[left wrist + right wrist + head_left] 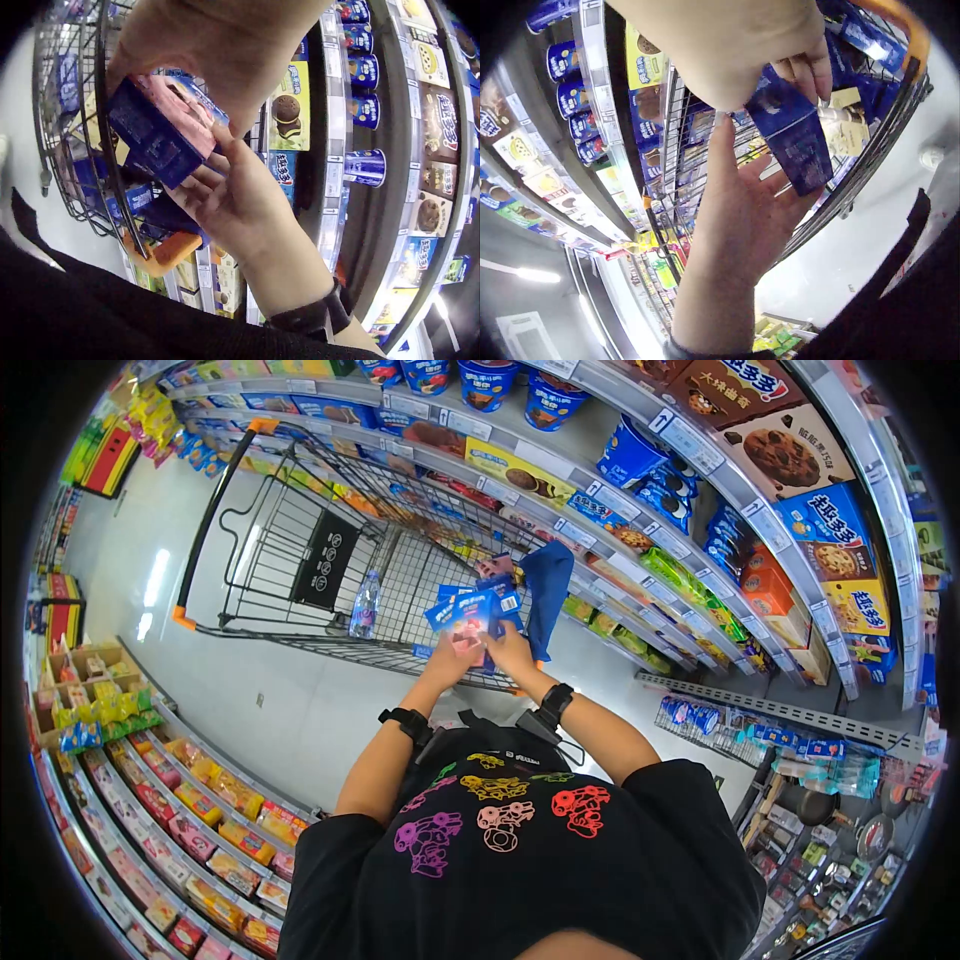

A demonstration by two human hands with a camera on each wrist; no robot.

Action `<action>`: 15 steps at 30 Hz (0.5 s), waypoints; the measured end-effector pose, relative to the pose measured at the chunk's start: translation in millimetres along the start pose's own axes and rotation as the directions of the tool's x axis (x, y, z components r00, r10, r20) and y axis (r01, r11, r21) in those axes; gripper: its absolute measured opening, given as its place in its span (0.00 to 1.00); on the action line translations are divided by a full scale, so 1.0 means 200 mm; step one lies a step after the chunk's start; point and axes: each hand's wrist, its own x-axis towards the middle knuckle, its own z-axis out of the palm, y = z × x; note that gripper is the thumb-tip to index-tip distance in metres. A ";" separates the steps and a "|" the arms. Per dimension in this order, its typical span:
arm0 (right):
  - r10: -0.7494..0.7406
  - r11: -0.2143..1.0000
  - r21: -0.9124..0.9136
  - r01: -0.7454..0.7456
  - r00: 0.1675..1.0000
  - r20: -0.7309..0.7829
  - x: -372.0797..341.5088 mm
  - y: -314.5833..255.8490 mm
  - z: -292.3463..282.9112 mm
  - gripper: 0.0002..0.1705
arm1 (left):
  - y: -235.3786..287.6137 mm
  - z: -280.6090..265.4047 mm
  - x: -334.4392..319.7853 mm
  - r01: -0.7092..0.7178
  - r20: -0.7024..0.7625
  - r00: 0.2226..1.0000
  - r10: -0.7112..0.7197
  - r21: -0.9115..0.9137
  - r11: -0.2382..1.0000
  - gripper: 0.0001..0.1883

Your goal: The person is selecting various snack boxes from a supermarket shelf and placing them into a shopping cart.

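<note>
Both hands hold a blue snack box with a pink picture [468, 622] over the front end of a shopping cart [405, 595]. My left hand [455, 658] grips its near left part, and my right hand [510, 650] grips the right side. In the left wrist view, the right hand [240, 199] has its thumb on an edge of the box [161, 131] and its fingers beneath. The right wrist view shows the dark blue side of the box [795, 139], with left-hand fingers [776, 184] beside it. Other blue packs [505, 600] lie in the cart.
A water bottle [364, 605] stands inside the cart, and a dark blue cloth-like item [548, 595] hangs over its end. Shelves with cookie boxes [790, 450] and blue cups [487, 382] run along the far and right sides. More stocked shelves [215, 790] are at the lower left.
</note>
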 end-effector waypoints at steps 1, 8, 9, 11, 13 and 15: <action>-0.025 0.999 0.042 0.025 1.000 0.003 -0.01 -0.03 0.03 0.33 | -0.17 0.00 0.12 -0.017 0.038 0.999 0.022 -0.118 0.993 0.42; -0.306 0.806 0.587 0.073 0.901 0.309 -0.06 -0.13 0.06 0.26 | -0.27 -0.18 0.30 -0.051 0.213 0.969 0.121 -0.310 0.950 0.23; -0.299 0.770 0.635 0.067 0.917 0.265 -0.07 -0.16 0.05 0.27 | -0.27 -0.19 0.30 -0.005 0.225 0.972 0.071 -0.282 0.959 0.23; -0.286 0.871 0.457 0.179 0.942 0.175 -0.07 -0.21 0.01 0.29 | -0.28 -0.18 0.30 0.091 0.240 0.970 -0.034 -0.232 0.969 0.24; -0.275 0.917 0.325 0.229 0.956 0.102 -0.08 -0.27 -0.02 0.31 | -0.11 -0.21 0.21 0.178 0.310 0.948 -0.076 -0.314 0.933 0.23; -0.348 0.892 0.338 0.300 0.933 0.093 -0.09 -0.29 -0.03 0.30 | -0.02 -0.24 0.18 0.209 0.243 0.965 -0.097 -0.492 0.845 0.23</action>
